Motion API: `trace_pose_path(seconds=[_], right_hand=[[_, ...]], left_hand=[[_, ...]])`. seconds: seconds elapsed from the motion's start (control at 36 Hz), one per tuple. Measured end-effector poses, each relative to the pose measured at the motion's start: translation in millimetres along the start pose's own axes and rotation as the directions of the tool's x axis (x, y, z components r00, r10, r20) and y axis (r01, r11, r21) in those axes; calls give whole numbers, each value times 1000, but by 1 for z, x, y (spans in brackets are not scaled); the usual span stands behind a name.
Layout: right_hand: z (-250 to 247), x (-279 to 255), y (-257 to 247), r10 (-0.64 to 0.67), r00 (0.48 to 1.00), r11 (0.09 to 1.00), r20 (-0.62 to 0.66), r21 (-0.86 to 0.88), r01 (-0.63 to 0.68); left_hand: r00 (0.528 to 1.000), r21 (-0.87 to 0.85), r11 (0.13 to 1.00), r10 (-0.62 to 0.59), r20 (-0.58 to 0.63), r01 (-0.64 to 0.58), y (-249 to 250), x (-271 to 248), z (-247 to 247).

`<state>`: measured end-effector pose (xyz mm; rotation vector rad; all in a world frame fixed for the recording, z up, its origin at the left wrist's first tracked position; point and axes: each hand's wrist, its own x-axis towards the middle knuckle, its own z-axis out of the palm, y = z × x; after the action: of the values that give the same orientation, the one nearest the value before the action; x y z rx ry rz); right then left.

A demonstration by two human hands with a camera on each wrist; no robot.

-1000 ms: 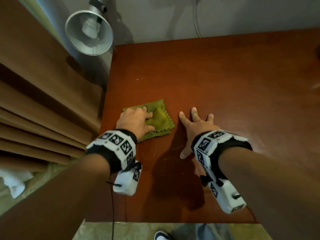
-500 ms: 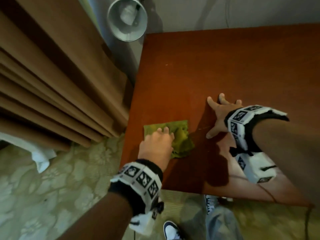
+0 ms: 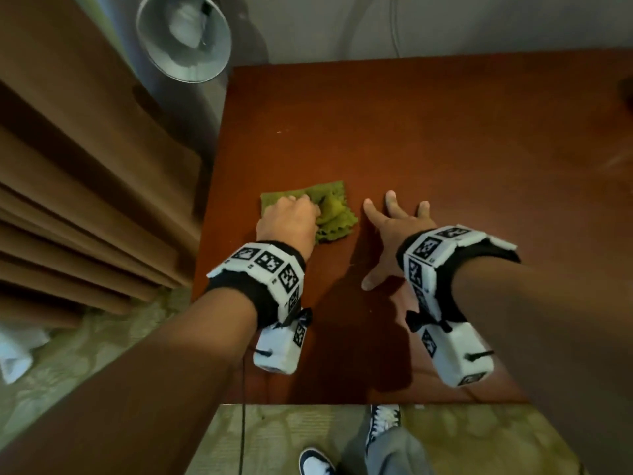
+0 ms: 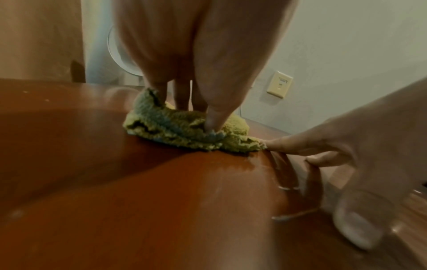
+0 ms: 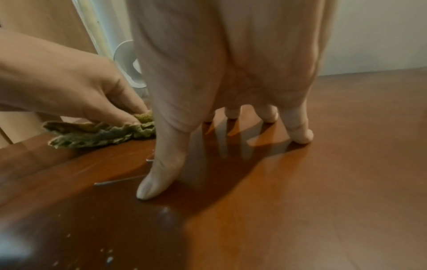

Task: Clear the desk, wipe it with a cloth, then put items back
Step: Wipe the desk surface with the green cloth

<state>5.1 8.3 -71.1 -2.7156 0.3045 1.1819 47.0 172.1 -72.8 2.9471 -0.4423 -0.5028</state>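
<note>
Entry, as I log it from the remote station.

1. Left hand (image 3: 287, 224): grasping the cloth. The fingers are curled down into the fabric, and the thumb is dug into a fold on the side nearest the right hand.
2. Green cloth (image 3: 334, 214): nubbly weave with a scalloped edge. It lies on the surface, bunched under the left hand and just to its right, with a flatter corner showing past the knuckles. Its edge comes just beside the right index finger; I cannot tell whether they touch.
3. Right hand (image 3: 394, 234): released and holding nothing. The fingers are spread and straight, the fingertips (image 5: 300, 135) and thumb are planted on the wood, and the palm is arched above it.
4. Surface (image 3: 445, 149): glossy reddish-brown wood. There are pale specks and a thin scratch near the right thumb.
5. Marker bands (image 3: 267, 265): white with black squares, one on each wrist, and a white camera block hangs below each.
6. Silver lamp shade (image 3: 185, 39): beyond the left hand, off the far left corner of the surface.
7. Tan pleated curtain (image 3: 85, 166): left of the left hand.
8. Wall socket plate (image 4: 279, 85): cream, on the wall beyond both hands.
9. Patterned carpet (image 3: 291, 437): behind the wrists, below the near edge, with dark shoes (image 3: 385, 419) standing on it.
10. White fabric (image 3: 13, 351): on the floor, far left of the left forearm.
</note>
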Motion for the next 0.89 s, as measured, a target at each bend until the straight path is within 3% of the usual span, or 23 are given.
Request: trace_pose_path(seconds=[0.14,0.36,0.58,0.81,0.89], right_hand=[[2,-6,2,-7,1000,1000,-16,-15,7],[11,-14,36,6,999,997,-32,-83,-8],[14,-15,37,8,1000,993,-9,-121,-9],[11,-13,39,5,999,996,54,-84,0],[11,-12,38,5,999,997,54,-80,-1]], left_hand=[[997,6,1000,-17,69,17,6,-35,1],[976,83,982,153,153,-167,11,-101,35],[969,89,967,231,85,-238,41,-65,29],[987,78,984,160,2,-159,85,-17,4],[986,102,982,156,53,-161,85,-23,6]])
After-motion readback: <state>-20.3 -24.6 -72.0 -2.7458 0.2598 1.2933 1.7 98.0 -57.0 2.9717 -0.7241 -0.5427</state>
